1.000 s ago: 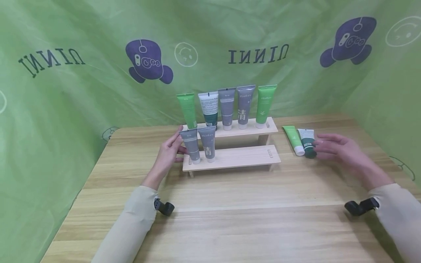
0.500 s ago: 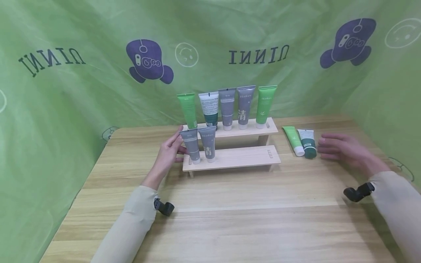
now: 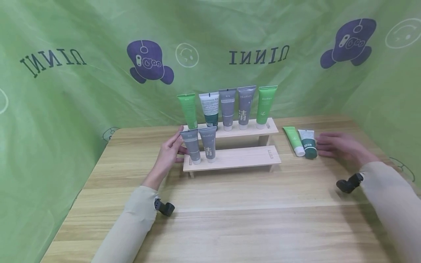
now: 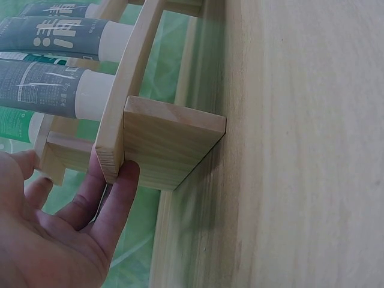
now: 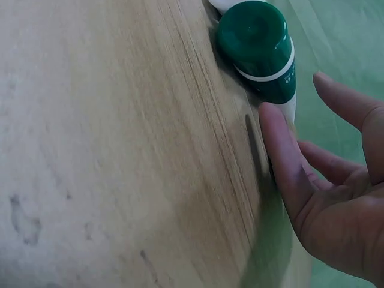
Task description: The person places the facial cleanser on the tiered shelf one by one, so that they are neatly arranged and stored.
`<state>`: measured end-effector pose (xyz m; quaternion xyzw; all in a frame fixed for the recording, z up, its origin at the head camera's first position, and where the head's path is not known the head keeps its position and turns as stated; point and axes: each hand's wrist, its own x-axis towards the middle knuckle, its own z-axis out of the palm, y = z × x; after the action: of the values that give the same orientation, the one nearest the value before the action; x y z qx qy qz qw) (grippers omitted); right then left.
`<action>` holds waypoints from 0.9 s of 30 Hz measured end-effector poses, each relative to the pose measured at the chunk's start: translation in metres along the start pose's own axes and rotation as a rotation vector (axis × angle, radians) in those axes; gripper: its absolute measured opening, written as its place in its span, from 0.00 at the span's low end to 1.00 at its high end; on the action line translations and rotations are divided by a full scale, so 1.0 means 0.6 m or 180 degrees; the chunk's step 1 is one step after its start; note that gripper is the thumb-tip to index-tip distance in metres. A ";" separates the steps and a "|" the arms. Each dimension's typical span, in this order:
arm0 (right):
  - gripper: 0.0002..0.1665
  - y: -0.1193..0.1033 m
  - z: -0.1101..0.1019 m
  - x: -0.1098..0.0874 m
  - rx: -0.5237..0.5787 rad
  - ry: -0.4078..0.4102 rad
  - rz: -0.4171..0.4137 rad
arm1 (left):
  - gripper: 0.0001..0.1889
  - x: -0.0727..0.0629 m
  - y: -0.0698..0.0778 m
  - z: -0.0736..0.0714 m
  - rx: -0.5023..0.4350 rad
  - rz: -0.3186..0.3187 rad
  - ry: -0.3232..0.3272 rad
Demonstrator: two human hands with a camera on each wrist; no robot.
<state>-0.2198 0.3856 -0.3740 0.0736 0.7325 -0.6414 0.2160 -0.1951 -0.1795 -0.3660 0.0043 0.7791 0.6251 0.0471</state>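
At the left end of a two-tier wooden rack, my left hand rests its nearly straight fingers against the board ends. Two fingertips meet the end of the lower board in the left wrist view. Two grey tubes stand cap-down on that lower tier, close to the hand. My right hand is at the right with fingers extended, holding nothing. Its fingertips lie right beside a white and dark green tube lying on the table. A light green tube lies just left of that one.
On the upper tier stand a green tube, a white and green tube, two grey tubes and another green tube. The wooden table reaches back to a green printed curtain.
My right hand moves slightly away from the white and green tube, then returns close to it, its wrist shifting left and up. The left hand stays at the rack.
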 end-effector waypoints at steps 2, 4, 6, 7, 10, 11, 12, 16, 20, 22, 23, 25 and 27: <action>0.49 -0.002 0.003 0.004 -0.0119 0.0052 0.0019 | 0.24 -0.001 0.001 0.000 0.0004 -0.0005 -0.0007; 0.49 -0.005 0.007 0.008 -0.0312 0.0124 0.0035 | 0.24 -0.001 0.002 0.000 0.0016 0.0000 -0.0008; 0.48 -0.007 0.012 0.011 -0.0463 0.0228 0.0066 | 0.24 -0.001 0.002 0.001 0.0011 0.0012 -0.0010; 0.48 -0.009 0.015 0.012 -0.0480 0.0284 0.0097 | 0.24 -0.001 0.001 0.001 0.0008 0.0018 -0.0008; 0.45 -0.014 0.020 0.012 -0.0577 0.0381 0.0139 | 0.24 0.000 0.001 0.001 -0.0006 0.0031 -0.0004; 0.44 -0.015 0.021 0.012 -0.0549 0.0403 0.0168 | 0.24 0.001 0.001 0.001 -0.0010 0.0031 -0.0003; 0.42 -0.017 0.023 0.012 -0.0544 0.0416 0.0190 | 0.24 0.001 0.001 0.001 -0.0010 0.0028 -0.0001; 0.38 -0.025 0.027 0.011 -0.0705 0.0411 0.0201 | 0.24 0.000 0.001 0.001 0.0002 0.0026 0.0007; 0.42 -0.031 0.029 0.013 -0.1017 0.0413 0.0216 | 0.24 0.000 0.000 0.000 0.0007 0.0035 0.0013; 0.45 -0.032 0.030 0.014 -0.1165 0.0427 0.0220 | 0.24 0.001 0.000 0.000 0.0009 0.0037 0.0010; 0.46 -0.033 0.031 0.015 -0.1241 0.0435 0.0221 | 0.24 0.001 0.000 0.000 0.0007 0.0033 0.0007; 0.47 -0.033 0.032 0.016 -0.1376 0.0459 0.0208 | 0.24 0.002 -0.001 0.000 0.0005 0.0026 0.0000; 0.46 -0.032 0.033 0.017 -0.1424 0.0465 0.0180 | 0.24 0.001 -0.001 0.001 -0.0001 0.0016 0.0003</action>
<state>-0.2317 0.3613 -0.3626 0.0905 0.8677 -0.4498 0.1912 -0.1959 -0.1792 -0.3666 0.0060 0.7790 0.6253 0.0452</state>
